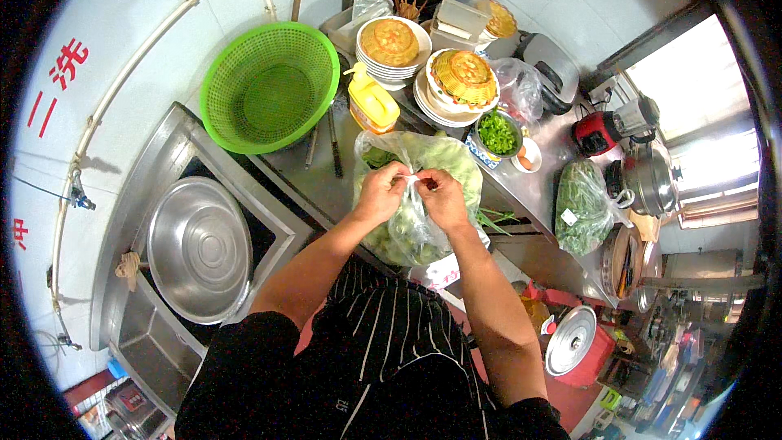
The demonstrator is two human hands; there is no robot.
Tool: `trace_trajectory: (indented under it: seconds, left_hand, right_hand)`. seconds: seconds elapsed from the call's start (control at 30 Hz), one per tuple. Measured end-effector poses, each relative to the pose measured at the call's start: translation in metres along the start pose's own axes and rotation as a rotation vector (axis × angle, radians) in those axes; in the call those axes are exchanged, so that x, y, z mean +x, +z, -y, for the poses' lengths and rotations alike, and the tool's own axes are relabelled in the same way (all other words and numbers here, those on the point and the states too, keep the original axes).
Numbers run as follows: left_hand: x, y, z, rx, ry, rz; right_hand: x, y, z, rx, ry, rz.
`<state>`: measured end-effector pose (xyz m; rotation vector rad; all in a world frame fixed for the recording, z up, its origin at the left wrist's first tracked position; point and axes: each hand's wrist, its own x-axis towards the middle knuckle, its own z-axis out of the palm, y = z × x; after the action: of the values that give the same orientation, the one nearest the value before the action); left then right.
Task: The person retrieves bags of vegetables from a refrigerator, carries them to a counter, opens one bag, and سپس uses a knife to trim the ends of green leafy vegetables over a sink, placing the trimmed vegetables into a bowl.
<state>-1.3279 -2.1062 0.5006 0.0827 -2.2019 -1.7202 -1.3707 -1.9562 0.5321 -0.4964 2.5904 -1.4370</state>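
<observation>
A clear plastic bag (427, 220) full of pale green vegetables stands in front of me at the counter's edge. Both hands meet at its gathered, twisted neck. My left hand (383, 190) pinches one side of the plastic between thumb and fingers. Right beside it, my right hand (438, 194) grips the other side. A small white twist of plastic shows between my fingertips; whether it is a knot I cannot tell. Long green stalks (493, 221) stick out to the right of the bag. Behind the bag stands a yellow plastic jug (372, 104) with a pump top.
A green plastic colander basket (272, 88) stands back left. Left, a large metal basin (201, 250) sits over the steel sink (143, 318). Behind are stacked bowls (391, 70), a bowl of chopped greens (498, 134) and a red blender (595, 133). Another bag of greens (585, 208) lies right.
</observation>
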Motion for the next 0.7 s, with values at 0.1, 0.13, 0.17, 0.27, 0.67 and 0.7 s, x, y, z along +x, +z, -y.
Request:
trace_trajectory:
  seconds: [0.1, 0.13, 0.17, 0.27, 0.67, 0.7]
  left_hand:
    - [0.000, -0.005, -0.008, 0.182, 0.136, -0.070]
    - [0.001, -0.012, -0.025, 0.338, 0.230, -0.106]
    - [0.002, -0.014, -0.034, 0.493, 0.324, -0.140]
    - [-0.005, -0.012, -0.031, 0.434, 0.324, 0.034]
    - [0.003, 0.000, -0.025, 0.321, 0.333, 0.122]
    - [0.003, 0.000, -0.024, 0.284, 0.310, 0.138]
  right_hand:
    - [0.002, -0.001, 0.010, -0.114, -0.078, -0.016]
    - [0.001, -0.004, 0.016, -0.131, -0.054, -0.003]
    - [0.000, -0.006, 0.020, -0.148, -0.029, 0.009]
    - [-0.001, -0.006, 0.019, -0.202, -0.083, 0.002]
    - [-0.010, -0.015, 0.014, -0.049, -0.061, 0.007]
    - [-0.011, -0.015, 0.011, 0.023, -0.024, 0.010]
